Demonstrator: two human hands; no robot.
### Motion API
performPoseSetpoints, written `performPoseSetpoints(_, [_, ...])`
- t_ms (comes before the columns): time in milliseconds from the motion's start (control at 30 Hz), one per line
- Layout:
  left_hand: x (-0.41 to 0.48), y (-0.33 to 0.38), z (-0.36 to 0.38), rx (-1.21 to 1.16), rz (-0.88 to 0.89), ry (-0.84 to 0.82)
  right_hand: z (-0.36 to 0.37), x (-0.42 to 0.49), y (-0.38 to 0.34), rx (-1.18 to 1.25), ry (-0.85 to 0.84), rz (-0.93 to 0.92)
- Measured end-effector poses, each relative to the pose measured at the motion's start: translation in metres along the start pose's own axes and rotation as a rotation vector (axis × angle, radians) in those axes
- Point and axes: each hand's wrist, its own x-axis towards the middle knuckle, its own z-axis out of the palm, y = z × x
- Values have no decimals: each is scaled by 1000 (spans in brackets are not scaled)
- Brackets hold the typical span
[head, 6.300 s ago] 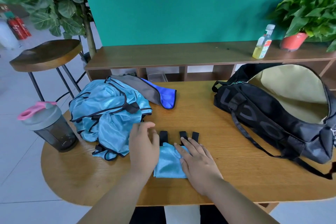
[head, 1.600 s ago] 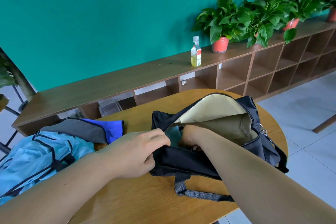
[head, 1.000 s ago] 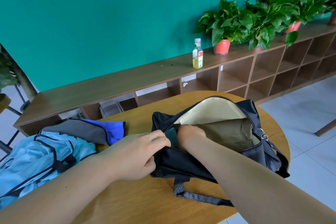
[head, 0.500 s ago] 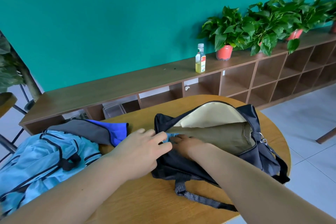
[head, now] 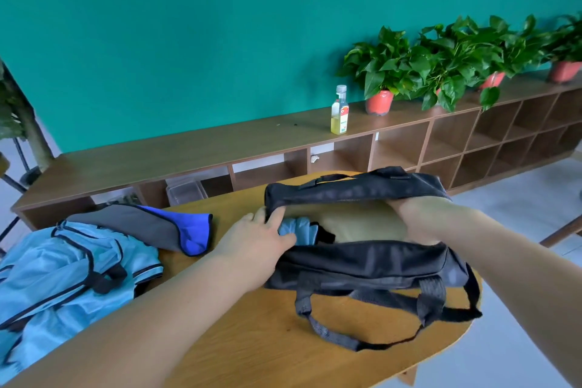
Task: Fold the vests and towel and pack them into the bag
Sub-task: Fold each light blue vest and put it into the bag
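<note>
Black bag [head: 362, 261], centre frame: folded blue vest [head: 299, 228] inside is touched by left hand [head: 255, 246], grip released; right hand [head: 414, 208] grip is hidden, cannot be told.

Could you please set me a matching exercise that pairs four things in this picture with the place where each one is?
Things:
1. folded light blue vest
2. grey and blue cloth
3. bottle
4. heap of light blue vests

Places:
A. on top of the long shelf
B. at the far left of the view
C. inside the black bag
D. on the table, between the heap and the bag

Pairs: 1-C, 2-D, 3-A, 4-B.
</note>
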Motion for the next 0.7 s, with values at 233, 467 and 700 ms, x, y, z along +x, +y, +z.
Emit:
performPoseSetpoints(233, [46, 26, -8, 40, 24, -11, 7, 15, 11, 69, -107, 126])
performPoseSetpoints(467, [52, 36, -11, 7, -38, 19, -8, 4, -25, 239, -243, -72])
performPoseSetpoints(700, [37, 36, -12, -134, -47, 117, -32, -5, -56, 298, -150, -155])
